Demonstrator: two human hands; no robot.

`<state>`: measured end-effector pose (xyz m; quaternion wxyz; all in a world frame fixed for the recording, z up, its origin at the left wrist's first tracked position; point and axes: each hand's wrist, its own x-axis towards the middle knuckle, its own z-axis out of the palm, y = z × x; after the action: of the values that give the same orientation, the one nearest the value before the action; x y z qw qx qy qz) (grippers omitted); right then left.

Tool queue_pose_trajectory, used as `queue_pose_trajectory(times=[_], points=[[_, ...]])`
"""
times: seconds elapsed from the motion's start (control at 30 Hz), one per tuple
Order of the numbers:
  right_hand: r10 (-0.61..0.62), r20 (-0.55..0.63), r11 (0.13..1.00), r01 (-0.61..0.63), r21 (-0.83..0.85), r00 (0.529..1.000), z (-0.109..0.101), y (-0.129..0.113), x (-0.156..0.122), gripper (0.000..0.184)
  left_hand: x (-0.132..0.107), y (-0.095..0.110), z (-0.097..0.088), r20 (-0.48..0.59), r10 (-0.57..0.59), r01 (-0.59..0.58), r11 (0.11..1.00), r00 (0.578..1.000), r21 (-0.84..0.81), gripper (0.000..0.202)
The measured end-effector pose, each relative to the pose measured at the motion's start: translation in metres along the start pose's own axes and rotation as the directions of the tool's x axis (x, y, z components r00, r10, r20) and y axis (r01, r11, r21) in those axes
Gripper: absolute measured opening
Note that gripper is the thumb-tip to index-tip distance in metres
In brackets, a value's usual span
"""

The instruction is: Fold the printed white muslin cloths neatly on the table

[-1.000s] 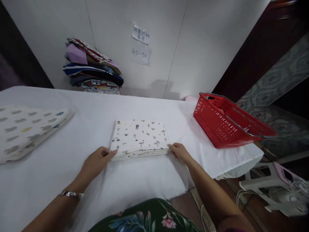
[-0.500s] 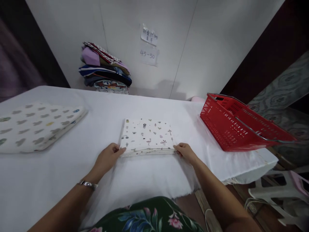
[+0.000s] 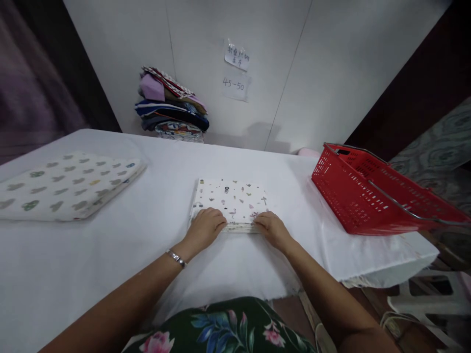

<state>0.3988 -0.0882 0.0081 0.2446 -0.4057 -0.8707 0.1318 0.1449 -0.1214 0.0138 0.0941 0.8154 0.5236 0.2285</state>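
A folded white cloth [image 3: 235, 198] printed with small plants, a flamingo and palm trees lies flat on the white-covered table. Several layers show along its near edge. My left hand [image 3: 207, 226] grips that edge left of the middle, fingers curled over the top and thumb toward the front. At the right part of the same edge, my right hand [image 3: 271, 229] pinches the layers between thumb and fingers. Each hand covers a near part of the cloth, and the undersides of the layers are hidden. A larger folded cloth [image 3: 73, 184] with grey cloud-like shapes rests to the left.
To the right, a red plastic basket [image 3: 371, 201] with metal handles stands tilted near the table's edge. A stack of folded fabrics [image 3: 172, 108] sits against the back wall. Two paper signs [image 3: 236, 88] hang there. A white plastic stool [image 3: 430, 299] is at lower right.
Both hands have moved inward along the near edge, from the cloth's two near corners toward its middle. The view has shifted slightly left. The folded cloth stays flat on the table.
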Motion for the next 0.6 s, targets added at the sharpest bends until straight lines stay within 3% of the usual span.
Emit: queue_pose_trajectory(times=[0.13,0.33,0.47,0.6], points=[[-0.001,0.049,0.999,0.004,-0.047,0.999,0.000,0.003,0.004,0.018,0.002,-0.006,0.003,0.043,-0.021,0.022,1.000,0.999,-0.016,0.024],[0.039,0.115,0.998,-0.034,-0.044,0.993,-0.001,0.005,0.009,0.018,0.004,-0.006,0.006,0.022,0.062,-0.063,0.997,0.998,0.048,0.022],[0.096,0.091,0.995,-0.095,-0.015,0.991,0.000,0.006,0.010,0.016,0.010,0.000,0.008,0.022,0.155,-0.156,0.987,0.988,0.045,0.021],[0.052,0.052,0.999,-0.052,0.000,0.997,0.002,0.006,0.009,0.019,0.014,0.003,0.011,0.028,0.189,-0.190,0.981,0.982,0.035,0.026]])
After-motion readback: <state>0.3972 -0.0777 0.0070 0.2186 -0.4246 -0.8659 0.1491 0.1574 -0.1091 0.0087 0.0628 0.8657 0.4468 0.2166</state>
